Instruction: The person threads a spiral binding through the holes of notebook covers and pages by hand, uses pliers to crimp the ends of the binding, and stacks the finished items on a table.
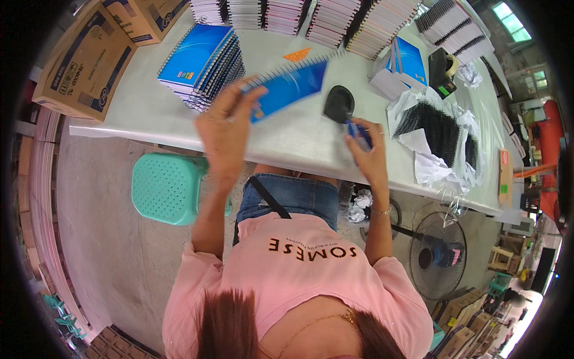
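A blue-covered spiral notebook [290, 90] is tilted up over the table, its wire coil along the upper edge. My left hand [226, 122] grips its left end between thumb and fingers; the notebook is slightly blurred. In my right hand [372, 149] is a blue-handled tool [360, 134], its tip pointing toward a black rounded object [339, 103] on the table. The tool's exact kind is hard to make out. Left of the held notebook stands a stack of blue spiral notebooks [200, 57], just beyond my left hand.
Tall piles of spiral-bound pages [287, 15] line the back. At right are blue notebooks [409, 63], a tape dispenser [441, 72] and black wire coils [427, 128] on crumpled paper. Cardboard boxes [86, 63] sit at left. A green stool [164, 188] and a fan [436, 254] stand below the table.
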`<state>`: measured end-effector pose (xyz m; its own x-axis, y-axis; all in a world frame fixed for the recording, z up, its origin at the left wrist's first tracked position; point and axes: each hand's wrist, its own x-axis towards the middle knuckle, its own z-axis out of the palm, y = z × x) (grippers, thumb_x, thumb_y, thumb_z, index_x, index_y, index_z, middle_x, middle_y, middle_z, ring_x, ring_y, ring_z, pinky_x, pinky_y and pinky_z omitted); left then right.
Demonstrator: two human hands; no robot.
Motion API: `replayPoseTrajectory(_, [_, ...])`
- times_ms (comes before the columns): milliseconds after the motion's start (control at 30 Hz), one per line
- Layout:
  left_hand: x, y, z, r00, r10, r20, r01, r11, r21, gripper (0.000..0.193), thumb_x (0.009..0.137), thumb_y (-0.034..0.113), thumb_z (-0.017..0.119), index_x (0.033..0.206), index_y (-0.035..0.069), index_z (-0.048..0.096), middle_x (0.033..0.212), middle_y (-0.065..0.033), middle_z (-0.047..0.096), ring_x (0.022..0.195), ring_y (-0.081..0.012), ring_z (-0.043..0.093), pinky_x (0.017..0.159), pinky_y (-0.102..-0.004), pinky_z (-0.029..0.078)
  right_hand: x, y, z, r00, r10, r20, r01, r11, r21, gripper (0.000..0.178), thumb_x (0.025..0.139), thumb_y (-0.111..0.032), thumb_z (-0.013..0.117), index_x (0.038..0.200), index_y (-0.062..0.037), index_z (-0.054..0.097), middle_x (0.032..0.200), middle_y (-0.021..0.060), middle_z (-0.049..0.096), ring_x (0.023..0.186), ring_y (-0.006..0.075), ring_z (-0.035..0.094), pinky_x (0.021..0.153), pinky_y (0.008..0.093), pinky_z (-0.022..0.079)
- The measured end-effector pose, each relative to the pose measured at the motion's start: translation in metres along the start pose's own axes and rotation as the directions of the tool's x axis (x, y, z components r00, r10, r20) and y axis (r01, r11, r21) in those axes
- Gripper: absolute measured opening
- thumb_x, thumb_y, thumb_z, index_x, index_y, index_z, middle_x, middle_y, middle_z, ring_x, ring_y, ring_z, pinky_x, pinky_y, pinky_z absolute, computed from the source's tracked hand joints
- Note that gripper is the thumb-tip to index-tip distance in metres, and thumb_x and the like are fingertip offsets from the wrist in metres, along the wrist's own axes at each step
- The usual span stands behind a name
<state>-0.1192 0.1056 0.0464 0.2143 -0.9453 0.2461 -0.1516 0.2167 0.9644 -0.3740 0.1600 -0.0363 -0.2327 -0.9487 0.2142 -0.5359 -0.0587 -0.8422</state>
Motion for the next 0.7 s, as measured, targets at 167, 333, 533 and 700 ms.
replayPoseTrajectory(167, [0.091, 0.025, -0.070, 0.924, 0.372, -0.090, -0.345, 0.911, 0.228, 0.031, 0.087, 0.019, 0.071, 0.116, 0.007, 0.070, 0.085, -0.0034, 0.069, 0.075, -0.0059, 0.059, 0.069, -0.0222, 0.047, 0.010, 0.049, -0.027, 0.971, -0.156, -0.184, 0.078, 0.925, -0.373, 0.033, 0.082, -0.011, 0.068, 0.114, -0.0082, 0.063, 0.110, 0.0192, 0.053, 0.110, 0.0341, 0.050, 0.095, 0.0396, 0.041])
replayPoseTrajectory(333, [0.179, 0.050, -0.137, 0.882, 0.400, 0.250, -0.470, 0.793, 0.387, 0.050, 0.092, 0.048, 0.057, 0.130, 0.017, 0.061, 0.123, -0.0121, 0.063, 0.113, -0.0215, 0.060, 0.102, -0.0365, 0.044, 0.015, 0.036, -0.039, 0.966, -0.171, -0.192, 0.107, 0.947, -0.303, 0.025, 0.085, -0.010, 0.067, 0.109, -0.0065, 0.065, 0.108, 0.0173, 0.055, 0.106, 0.0319, 0.053, 0.093, 0.0390, 0.042])
replayPoseTrajectory(533, [0.238, 0.035, -0.107, 0.706, 0.322, 0.630, -0.616, 0.719, 0.322, 0.045, 0.094, 0.040, 0.046, 0.128, 0.014, 0.062, 0.125, -0.0095, 0.061, 0.119, -0.0201, 0.053, 0.106, -0.0363, 0.038, 0.023, 0.026, -0.060, 0.955, -0.214, -0.205, 0.148, 0.943, -0.297, 0.019, 0.087, -0.007, 0.064, 0.106, -0.0051, 0.067, 0.102, 0.0117, 0.059, 0.097, 0.0256, 0.056, 0.087, 0.0345, 0.043])
replayPoseTrajectory(700, [0.242, -0.006, -0.057, 0.561, 0.223, 0.797, -0.651, 0.714, 0.257, 0.035, 0.091, 0.025, 0.046, 0.114, 0.013, 0.069, 0.122, -0.0107, 0.062, 0.103, -0.0237, 0.059, 0.096, -0.0326, 0.046, 0.030, 0.019, -0.066, 0.977, -0.185, -0.104, 0.148, 0.945, -0.293, 0.019, 0.088, -0.009, 0.063, 0.106, -0.0043, 0.067, 0.102, 0.0089, 0.060, 0.090, 0.0206, 0.055, 0.084, 0.0313, 0.044])
